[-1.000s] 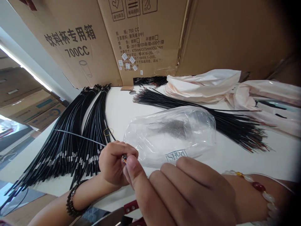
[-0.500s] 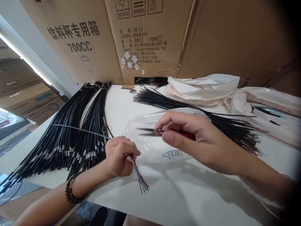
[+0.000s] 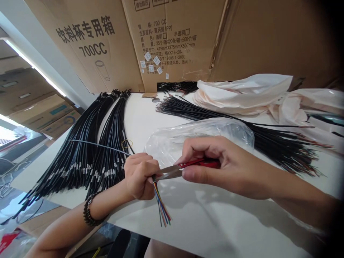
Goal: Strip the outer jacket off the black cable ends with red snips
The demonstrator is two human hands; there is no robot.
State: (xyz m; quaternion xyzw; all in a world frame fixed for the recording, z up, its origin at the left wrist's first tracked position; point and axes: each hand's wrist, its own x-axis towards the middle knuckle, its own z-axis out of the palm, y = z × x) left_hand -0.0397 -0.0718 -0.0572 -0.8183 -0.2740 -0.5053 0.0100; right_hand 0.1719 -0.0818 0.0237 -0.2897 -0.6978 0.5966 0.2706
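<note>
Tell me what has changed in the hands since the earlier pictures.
The right hand has let go of the colored wires, which now hang fanned out. The red-handled scissors, first seen below that hand, came up, then moved toward the left hand; their blades are now at the dark cable end. The left hand's hold, the black cable bundles and the clear bag stayed as they were.

Cable (image 3: 100, 144): one, slim, dark-sheathed, slanting from far left to near right; loose multicoloured wires (image 3: 162, 207) fan from its near end. Scissors (image 3: 197, 163): one pair, red-handled, metal blades slightly parted, pointing left, tips at the sheath's end.
</note>
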